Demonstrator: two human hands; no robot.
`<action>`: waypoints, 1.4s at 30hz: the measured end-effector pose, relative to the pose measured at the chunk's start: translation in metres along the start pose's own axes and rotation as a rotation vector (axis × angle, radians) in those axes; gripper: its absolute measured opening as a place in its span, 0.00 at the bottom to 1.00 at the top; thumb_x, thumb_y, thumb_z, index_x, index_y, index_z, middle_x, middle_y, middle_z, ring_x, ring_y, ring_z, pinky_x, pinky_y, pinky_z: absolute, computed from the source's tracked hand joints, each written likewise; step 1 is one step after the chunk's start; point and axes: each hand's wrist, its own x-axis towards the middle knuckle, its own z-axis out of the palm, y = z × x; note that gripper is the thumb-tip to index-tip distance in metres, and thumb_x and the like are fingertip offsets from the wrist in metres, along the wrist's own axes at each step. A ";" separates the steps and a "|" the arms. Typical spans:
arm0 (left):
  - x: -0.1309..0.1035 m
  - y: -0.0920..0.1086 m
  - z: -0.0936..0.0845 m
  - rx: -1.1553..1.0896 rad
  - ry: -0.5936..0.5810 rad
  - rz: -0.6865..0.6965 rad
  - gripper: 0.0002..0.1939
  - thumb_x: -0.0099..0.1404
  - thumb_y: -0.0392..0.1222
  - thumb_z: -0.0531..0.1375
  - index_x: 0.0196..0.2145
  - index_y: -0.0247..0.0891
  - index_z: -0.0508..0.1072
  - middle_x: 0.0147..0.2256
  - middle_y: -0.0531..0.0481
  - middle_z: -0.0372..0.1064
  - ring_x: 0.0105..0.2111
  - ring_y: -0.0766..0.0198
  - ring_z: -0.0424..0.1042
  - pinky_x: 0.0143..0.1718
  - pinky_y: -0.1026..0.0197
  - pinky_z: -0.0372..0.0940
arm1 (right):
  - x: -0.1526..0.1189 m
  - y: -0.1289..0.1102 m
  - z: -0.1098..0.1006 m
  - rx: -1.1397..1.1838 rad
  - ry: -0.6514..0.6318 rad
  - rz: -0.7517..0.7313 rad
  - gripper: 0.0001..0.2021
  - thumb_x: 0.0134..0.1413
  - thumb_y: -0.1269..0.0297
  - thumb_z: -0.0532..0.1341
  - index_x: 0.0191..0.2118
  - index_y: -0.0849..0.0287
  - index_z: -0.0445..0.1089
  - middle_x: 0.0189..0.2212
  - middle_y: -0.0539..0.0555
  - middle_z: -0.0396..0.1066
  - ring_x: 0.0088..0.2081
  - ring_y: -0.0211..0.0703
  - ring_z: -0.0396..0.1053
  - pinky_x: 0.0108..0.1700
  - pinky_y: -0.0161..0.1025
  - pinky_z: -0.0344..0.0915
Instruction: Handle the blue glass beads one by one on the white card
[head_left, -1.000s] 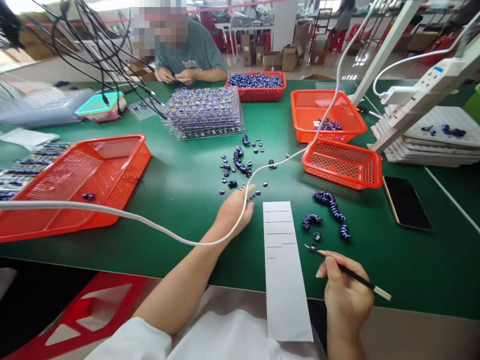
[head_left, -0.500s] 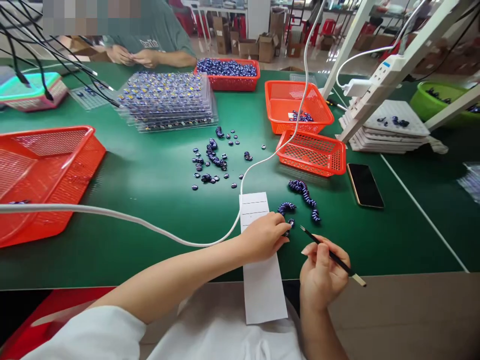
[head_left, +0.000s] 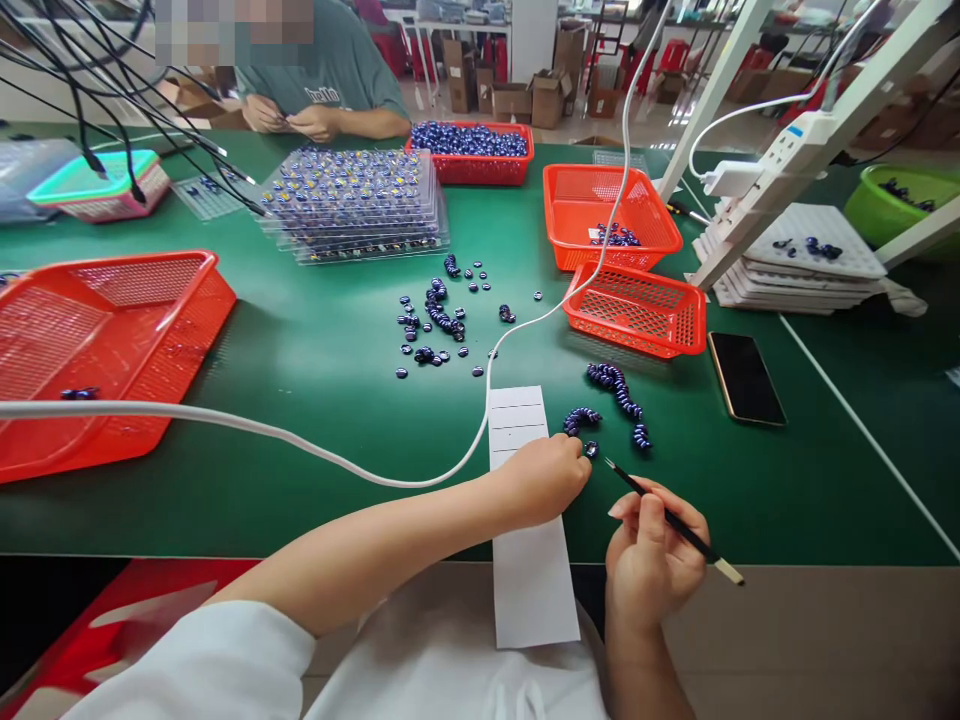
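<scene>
Our green table holds dark blue beads right of centre. Beside them, lower centre, our left hand curls; we cannot tell if its fingers pinch anything. Lower right, our right hand clamps its fingers on black tweezers. Cardboard boxes stand top centre.

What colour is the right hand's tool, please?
The tool is mostly black with a cream rear section; head view.

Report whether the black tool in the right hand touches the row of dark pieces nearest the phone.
Apart: the head view shows green tabletop between the black tool and the row of dark pieces.
</scene>
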 end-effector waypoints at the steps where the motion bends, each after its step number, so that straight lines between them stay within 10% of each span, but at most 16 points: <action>1: -0.002 -0.002 -0.002 -0.006 0.009 -0.002 0.06 0.67 0.31 0.56 0.35 0.31 0.74 0.34 0.41 0.71 0.33 0.57 0.71 0.30 0.61 0.66 | 0.000 0.000 0.000 0.000 0.003 0.005 0.06 0.56 0.66 0.66 0.37 0.58 0.69 0.35 0.51 0.75 0.22 0.33 0.70 0.27 0.36 0.66; 10: -0.063 -0.049 -0.006 -0.300 0.491 -0.141 0.07 0.66 0.33 0.54 0.37 0.35 0.72 0.31 0.48 0.72 0.31 0.65 0.71 0.34 0.63 0.66 | 0.003 -0.001 -0.005 -0.149 -0.114 0.160 0.10 0.54 0.60 0.68 0.37 0.59 0.70 0.32 0.52 0.76 0.22 0.34 0.70 0.28 0.36 0.67; 18: -0.094 -0.064 0.016 -0.392 0.447 -0.085 0.11 0.66 0.33 0.55 0.44 0.36 0.73 0.34 0.47 0.72 0.32 0.64 0.71 0.33 0.63 0.66 | -0.003 -0.011 0.016 -0.551 -0.555 0.294 0.13 0.55 0.53 0.67 0.37 0.58 0.74 0.22 0.49 0.73 0.24 0.39 0.72 0.28 0.34 0.68; 42: -0.094 -0.061 0.012 -0.128 0.274 0.073 0.11 0.67 0.35 0.57 0.46 0.40 0.76 0.31 0.47 0.67 0.30 0.60 0.65 0.31 0.59 0.61 | 0.001 -0.002 0.018 -0.699 -0.526 0.263 0.14 0.53 0.52 0.68 0.35 0.58 0.75 0.24 0.50 0.73 0.22 0.37 0.70 0.25 0.33 0.67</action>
